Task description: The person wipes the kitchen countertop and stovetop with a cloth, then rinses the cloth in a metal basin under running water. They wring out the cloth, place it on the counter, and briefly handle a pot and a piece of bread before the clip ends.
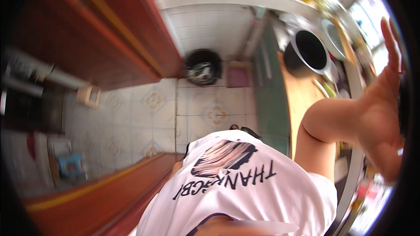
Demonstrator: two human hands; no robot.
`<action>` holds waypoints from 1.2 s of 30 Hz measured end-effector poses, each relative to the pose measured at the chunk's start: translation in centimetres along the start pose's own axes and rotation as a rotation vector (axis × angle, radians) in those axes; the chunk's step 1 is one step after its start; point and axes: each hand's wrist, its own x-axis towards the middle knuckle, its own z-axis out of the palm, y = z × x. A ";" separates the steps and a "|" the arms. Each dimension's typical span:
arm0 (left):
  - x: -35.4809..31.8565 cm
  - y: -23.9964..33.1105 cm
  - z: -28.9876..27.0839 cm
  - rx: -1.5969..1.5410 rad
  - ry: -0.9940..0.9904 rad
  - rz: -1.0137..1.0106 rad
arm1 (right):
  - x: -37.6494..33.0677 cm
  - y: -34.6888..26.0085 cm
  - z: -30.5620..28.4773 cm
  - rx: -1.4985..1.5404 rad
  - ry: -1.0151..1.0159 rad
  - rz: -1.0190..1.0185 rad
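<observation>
My right hand (378, 118) is raised close to the camera at the right edge, its arm bent at the elbow. The fingers that show are stretched upward and apart, with nothing seen between them. A dark shape (401, 100) borders the palm, cut off by the picture's rim; I cannot tell what it is. Past my forearm, a dark pot with a pale rim (295, 57) sits on the wooden counter (295, 91). Of my left side only a sliver of skin (176, 166) shows beside my white shirt (245, 183); my left hand is not visible.
A round black bin (204, 67) with rubbish stands on the tiled floor by the wall. Reddish-brown doors (118, 30) rise on the left. A blue stool (71, 165) is at the lower left. Green cabinet fronts (269, 87) run below the counter.
</observation>
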 end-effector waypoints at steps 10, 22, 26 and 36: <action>8.8 13.9 2.3 0.584 -0.358 0.143 | -18.7 -2.0 -12.2 0.199 0.170 1.369; -0.1 46.4 20.0 1.023 -0.321 0.764 | -34.9 1.9 -9.8 -0.068 0.010 1.833; 0.4 51.9 23.9 0.821 -0.461 0.973 | -35.7 3.6 -10.8 -0.136 0.141 1.889; 2.5 66.3 31.6 0.480 -0.497 1.094 | -30.9 11.1 -9.2 -0.140 0.812 1.771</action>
